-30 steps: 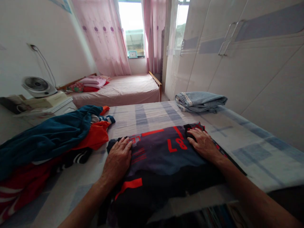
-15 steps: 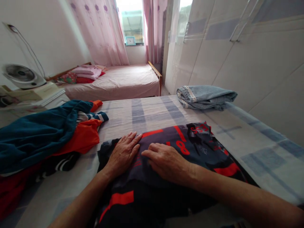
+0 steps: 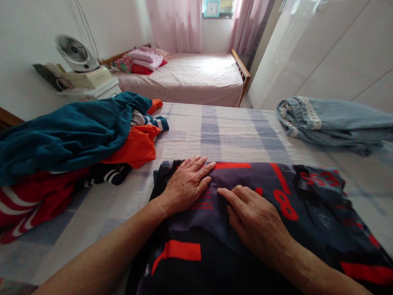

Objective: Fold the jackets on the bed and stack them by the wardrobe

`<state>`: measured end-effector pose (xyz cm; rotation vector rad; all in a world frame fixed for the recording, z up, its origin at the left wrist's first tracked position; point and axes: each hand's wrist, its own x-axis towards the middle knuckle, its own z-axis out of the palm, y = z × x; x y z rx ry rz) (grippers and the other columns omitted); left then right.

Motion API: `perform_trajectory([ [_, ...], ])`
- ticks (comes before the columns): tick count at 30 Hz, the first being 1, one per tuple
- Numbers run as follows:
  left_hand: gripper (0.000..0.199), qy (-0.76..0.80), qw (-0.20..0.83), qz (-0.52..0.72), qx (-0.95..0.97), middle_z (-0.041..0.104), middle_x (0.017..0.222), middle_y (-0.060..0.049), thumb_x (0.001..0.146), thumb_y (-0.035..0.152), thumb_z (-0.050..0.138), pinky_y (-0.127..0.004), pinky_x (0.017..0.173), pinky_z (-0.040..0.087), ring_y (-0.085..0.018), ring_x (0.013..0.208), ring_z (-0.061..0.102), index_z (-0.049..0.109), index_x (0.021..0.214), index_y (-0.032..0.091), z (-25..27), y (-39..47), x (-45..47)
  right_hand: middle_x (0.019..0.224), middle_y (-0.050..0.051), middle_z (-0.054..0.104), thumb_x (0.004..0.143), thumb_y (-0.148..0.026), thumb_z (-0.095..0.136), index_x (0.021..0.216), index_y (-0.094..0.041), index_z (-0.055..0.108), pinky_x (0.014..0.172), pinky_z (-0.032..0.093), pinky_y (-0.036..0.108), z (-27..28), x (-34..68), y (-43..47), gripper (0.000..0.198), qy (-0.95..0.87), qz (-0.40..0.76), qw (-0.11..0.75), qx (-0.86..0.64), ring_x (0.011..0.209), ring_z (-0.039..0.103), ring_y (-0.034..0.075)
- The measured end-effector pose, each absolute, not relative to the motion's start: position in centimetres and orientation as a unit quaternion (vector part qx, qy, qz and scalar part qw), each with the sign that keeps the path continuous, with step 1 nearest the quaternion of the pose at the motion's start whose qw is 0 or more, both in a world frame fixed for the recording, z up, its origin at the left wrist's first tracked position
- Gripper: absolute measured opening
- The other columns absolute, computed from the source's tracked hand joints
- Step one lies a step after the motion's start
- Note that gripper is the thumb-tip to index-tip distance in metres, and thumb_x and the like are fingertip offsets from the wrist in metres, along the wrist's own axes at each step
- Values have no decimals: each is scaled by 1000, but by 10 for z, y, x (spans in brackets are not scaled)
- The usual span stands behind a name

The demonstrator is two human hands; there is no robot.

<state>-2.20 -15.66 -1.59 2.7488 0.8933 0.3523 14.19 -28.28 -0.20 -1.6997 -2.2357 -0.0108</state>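
A dark garment with red print (image 3: 310, 235) lay spread on a checked sheet (image 3: 227, 139), its long axis apparently running left to right before the wearer, though its near side left the frame. The far edge faced the second bed (image 3: 190, 78); which end was the collar could not be told. The left hand (image 3: 187, 184) rested palm down near the far left corner, fingers extended; the right hand (image 3: 256, 219) lay just beside it, fingers bent, any pinch on the cloth hidden. Smoothing seemed the step underway, the next move calling for light, even pressure. A teal garment (image 3: 76, 127) lay left, folded blue fabric (image 3: 334, 119) far right.
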Motion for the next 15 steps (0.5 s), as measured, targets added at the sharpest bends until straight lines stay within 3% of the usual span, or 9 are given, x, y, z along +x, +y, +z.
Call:
perform_trajectory([
  [4, 43, 303, 130, 132, 935, 40, 143, -6, 94, 36, 34, -43, 111, 22, -21, 133, 31, 41, 136, 24, -17, -156, -22, 86, 6, 57, 81, -11, 45, 108, -15, 57, 74, 40, 34, -1, 138, -280, 30, -783, -16, 148, -604, 80, 52, 20],
  [8, 44, 304, 132, 133, 934, 40, 143, -6, 94, 37, 34, -43, 111, 21, -21, 133, 31, 41, 136, 25, -18, -155, -22, 76, 3, 55, 79, -8, 45, 83, -18, 59, 68, 38, 32, 2, 140, -283, 18, -775, 19, 177, -606, 74, 51, 18],
  [11, 45, 305, 131, 131, 934, 40, 143, -7, 94, 37, 33, -43, 111, 21, -21, 134, 31, 40, 137, 24, -18, -155, -23, 69, 1, 52, 76, -7, 47, 74, -18, 55, 62, 36, 30, 5, 147, -290, 14, -771, 51, 243, -586, 65, 49, 15],
  [15, 45, 302, 130, 129, 935, 40, 143, -7, 95, 38, 32, -42, 111, 21, -21, 134, 31, 40, 136, 23, -17, -155, -22, 73, 1, 53, 77, -5, 47, 79, -18, 53, 61, 40, 25, 13, 154, -297, 14, -740, 59, 364, -563, 66, 51, 11],
])
